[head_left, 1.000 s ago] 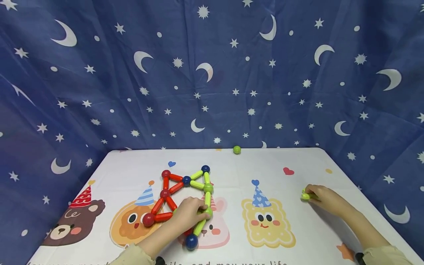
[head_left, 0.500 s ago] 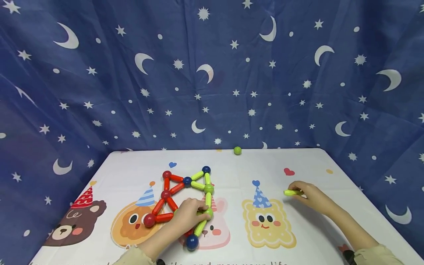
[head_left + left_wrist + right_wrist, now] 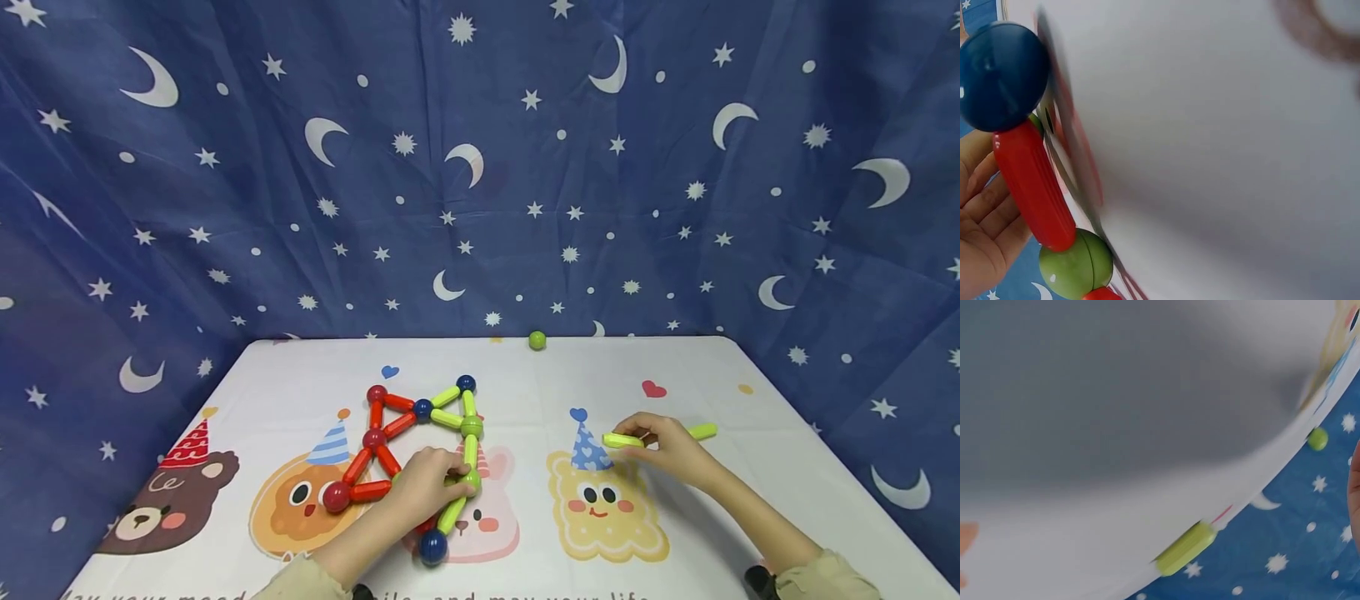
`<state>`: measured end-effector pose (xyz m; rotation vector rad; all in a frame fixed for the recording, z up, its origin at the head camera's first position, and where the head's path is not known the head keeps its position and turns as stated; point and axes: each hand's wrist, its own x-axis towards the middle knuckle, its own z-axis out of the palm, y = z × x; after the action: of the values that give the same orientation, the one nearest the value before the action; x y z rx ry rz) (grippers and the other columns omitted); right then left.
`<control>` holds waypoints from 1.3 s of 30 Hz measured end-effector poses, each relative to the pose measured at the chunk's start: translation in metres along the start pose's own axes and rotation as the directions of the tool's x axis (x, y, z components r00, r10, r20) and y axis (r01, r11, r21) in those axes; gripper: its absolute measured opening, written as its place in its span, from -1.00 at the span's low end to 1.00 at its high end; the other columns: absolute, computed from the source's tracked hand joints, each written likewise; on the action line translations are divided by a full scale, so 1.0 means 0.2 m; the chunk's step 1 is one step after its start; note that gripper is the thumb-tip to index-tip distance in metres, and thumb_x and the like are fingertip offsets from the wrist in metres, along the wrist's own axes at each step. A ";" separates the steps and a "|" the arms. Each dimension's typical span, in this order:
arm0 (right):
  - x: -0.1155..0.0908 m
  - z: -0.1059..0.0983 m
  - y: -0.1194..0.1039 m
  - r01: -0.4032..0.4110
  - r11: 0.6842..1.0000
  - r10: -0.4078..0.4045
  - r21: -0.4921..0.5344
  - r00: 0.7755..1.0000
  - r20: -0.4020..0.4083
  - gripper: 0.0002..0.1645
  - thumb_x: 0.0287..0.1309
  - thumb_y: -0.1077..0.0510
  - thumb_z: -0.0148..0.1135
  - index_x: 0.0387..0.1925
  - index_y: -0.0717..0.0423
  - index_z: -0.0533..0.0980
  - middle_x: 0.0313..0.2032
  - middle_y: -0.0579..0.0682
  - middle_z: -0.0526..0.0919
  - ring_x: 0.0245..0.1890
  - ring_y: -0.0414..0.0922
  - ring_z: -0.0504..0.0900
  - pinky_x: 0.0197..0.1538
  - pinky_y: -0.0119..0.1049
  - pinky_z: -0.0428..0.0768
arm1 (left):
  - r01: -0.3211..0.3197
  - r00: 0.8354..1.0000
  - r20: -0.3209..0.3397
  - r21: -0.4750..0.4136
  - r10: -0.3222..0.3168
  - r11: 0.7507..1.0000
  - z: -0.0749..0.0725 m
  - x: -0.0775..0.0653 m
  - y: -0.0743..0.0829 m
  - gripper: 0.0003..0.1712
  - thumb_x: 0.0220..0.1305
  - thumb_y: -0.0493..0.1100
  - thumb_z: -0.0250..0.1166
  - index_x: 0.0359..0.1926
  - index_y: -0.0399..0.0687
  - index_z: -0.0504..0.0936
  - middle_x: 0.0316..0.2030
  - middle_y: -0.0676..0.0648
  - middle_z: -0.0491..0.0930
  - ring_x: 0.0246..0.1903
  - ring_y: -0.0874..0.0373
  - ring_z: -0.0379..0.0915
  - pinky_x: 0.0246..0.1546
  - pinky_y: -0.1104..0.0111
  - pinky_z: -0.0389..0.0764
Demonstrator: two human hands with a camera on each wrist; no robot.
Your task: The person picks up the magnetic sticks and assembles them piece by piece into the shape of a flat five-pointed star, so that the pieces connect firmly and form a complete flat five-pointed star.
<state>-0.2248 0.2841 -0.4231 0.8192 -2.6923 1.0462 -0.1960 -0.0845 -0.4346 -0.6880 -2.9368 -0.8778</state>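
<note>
A flat frame of magnetic rods and balls lies on the table, with red rods (image 3: 357, 467), yellow-green rods (image 3: 453, 515) and blue balls (image 3: 432, 547). My left hand (image 3: 429, 483) reaches over it, pinching a yellow-green rod beside a green ball (image 3: 471, 481); most of that rod is hidden. The left wrist view shows a red rod (image 3: 1034, 184) between a blue ball (image 3: 1004, 75) and a green ball (image 3: 1079, 265), in front of the hand (image 3: 985, 231). My right hand (image 3: 663, 443) pinches a loose yellow-green rod (image 3: 621, 440), its end pointing left towards the frame.
Another yellow-green rod (image 3: 702, 431) lies on the table behind the right hand. A single green ball (image 3: 537, 340) sits at the back edge, against the blue curtain (image 3: 480, 208). The white tablecloth (image 3: 540, 517) carries printed cartoon figures.
My right hand has moved left from the table's right side, carrying one yellow-green rod. A second rod now shows where the hand was. The left hand and the frame stay in place.
</note>
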 end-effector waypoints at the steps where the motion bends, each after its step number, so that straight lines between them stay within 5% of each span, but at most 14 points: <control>1: 0.01 0.01 -0.01 0.002 1.000 -0.002 0.020 1.000 0.010 -0.77 -0.04 0.27 0.39 -0.27 0.20 0.58 -0.37 0.02 0.66 -0.38 -0.45 0.48 -0.33 -0.46 0.55 | 0.000 1.000 0.002 0.002 0.000 1.000 0.00 0.00 0.00 -0.72 -0.02 -0.08 0.44 -0.26 -0.10 0.72 -0.34 -0.01 0.73 -0.46 0.34 0.47 -0.31 0.43 0.53; 9: 0.06 0.08 -0.12 0.002 0.994 -0.011 0.113 0.997 0.080 -0.77 0.04 0.21 0.35 -0.23 0.21 0.58 -0.35 0.05 0.65 -0.37 -0.41 0.47 -0.32 -0.47 0.52 | -0.001 1.000 0.008 0.015 0.001 1.000 0.00 0.01 0.00 -0.73 -0.01 -0.08 0.44 -0.27 -0.10 0.72 -0.37 0.00 0.72 -0.49 0.36 0.41 -0.33 0.45 0.51; 19: 0.12 0.20 -0.17 0.006 0.995 -0.021 0.102 0.988 0.152 -0.85 0.09 0.17 0.31 -0.26 0.08 0.60 -0.36 -0.09 0.64 -0.39 -0.38 0.46 -0.31 -0.45 0.52 | 0.004 1.000 0.026 0.033 -0.005 0.999 -0.02 0.00 0.01 -0.71 -0.02 -0.06 0.44 -0.25 -0.10 0.72 -0.37 0.01 0.71 -0.49 0.33 0.36 -0.32 0.43 0.46; 26: 0.18 0.31 -0.24 0.076 0.991 -0.097 0.115 0.975 0.200 -0.85 0.09 0.19 0.31 -0.26 0.11 0.59 -0.33 -0.05 0.67 -0.36 -0.37 0.48 -0.32 -0.45 0.53 | 0.013 1.000 0.028 0.022 -0.014 1.000 -0.02 0.00 0.01 -0.72 -0.02 -0.06 0.44 -0.27 -0.08 0.71 -0.38 0.02 0.71 -0.48 0.32 0.34 -0.32 0.41 0.44; 39: 0.29 0.48 -0.39 0.039 0.990 -0.070 0.133 0.969 0.238 -0.83 0.03 0.23 0.34 -0.27 0.14 0.60 -0.33 -0.04 0.65 -0.36 -0.37 0.47 -0.33 -0.49 0.50 | 0.006 1.000 0.018 -0.008 -0.006 1.000 -0.01 0.02 0.01 -0.74 -0.04 -0.06 0.46 -0.32 -0.09 0.73 -0.42 0.03 0.72 -0.51 0.38 0.42 -0.32 0.44 0.50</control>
<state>-0.2255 0.1477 -0.4307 1.1050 -2.8022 1.1875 -0.1986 -0.0838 -0.4312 -0.6909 -2.9546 -0.8887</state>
